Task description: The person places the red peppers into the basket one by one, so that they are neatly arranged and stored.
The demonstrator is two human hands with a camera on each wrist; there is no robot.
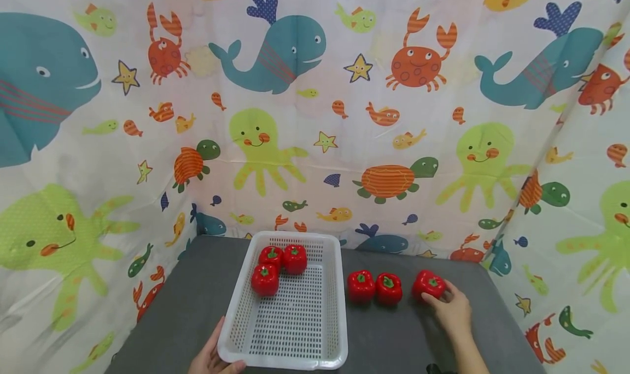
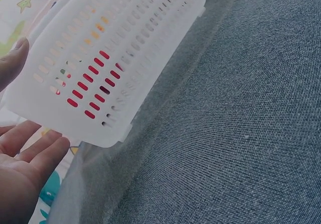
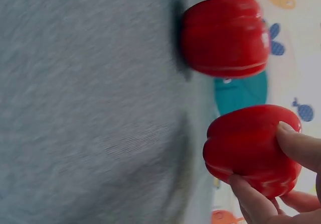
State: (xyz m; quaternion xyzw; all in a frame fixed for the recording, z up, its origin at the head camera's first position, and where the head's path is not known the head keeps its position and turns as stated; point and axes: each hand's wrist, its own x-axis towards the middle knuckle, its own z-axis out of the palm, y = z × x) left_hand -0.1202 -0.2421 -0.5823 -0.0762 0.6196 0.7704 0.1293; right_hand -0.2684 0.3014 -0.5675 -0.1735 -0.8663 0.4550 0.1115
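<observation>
My right hand [image 1: 451,308] grips a red bell pepper [image 1: 427,285] with thumb and fingertips at the right of the table. In the right wrist view this pepper [image 3: 251,151] appears slightly raised, with a gap between it and the grey surface. Left of it, two more red bell peppers [image 1: 361,286] [image 1: 388,288] stand side by side. A white perforated plastic basket [image 1: 285,335] holds 3 red bell peppers [image 1: 265,280] in its far left part. At the basket's near left corner, my left hand [image 1: 213,357] touches the wall with fairly straight, spread fingers.
The dark grey table cloth [image 1: 384,341] lies under everything. A white curtain [image 1: 305,199] printed with sea animals encloses the back and both sides. Red pepper shows through the slots of the basket wall [image 2: 135,58] in the left wrist view.
</observation>
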